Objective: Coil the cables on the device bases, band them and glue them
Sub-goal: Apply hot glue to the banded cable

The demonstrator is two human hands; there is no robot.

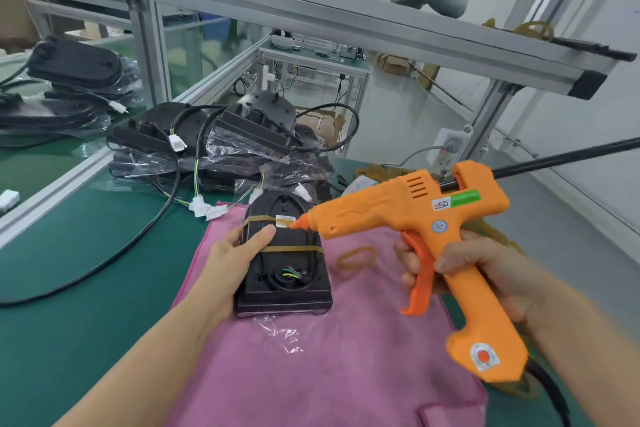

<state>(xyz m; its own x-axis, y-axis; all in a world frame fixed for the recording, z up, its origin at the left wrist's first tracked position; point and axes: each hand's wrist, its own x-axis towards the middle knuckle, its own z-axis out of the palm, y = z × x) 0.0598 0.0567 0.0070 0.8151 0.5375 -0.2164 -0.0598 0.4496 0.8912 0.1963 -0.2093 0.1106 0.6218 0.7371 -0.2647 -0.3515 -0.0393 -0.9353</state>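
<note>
Pink cloth (pixel 311 357), black device base (pixel 284 274) double-banded, cable (pixel 277 279) coiled.

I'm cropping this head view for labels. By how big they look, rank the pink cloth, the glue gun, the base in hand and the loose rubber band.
1. Pink cloth.
2. Glue gun, though nearness to the camera may inflate it.
3. Base.
4. Rubber band.

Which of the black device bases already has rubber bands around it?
The device base on the pink cloth, held by the left hand; those piled behind have loose cables.
</note>
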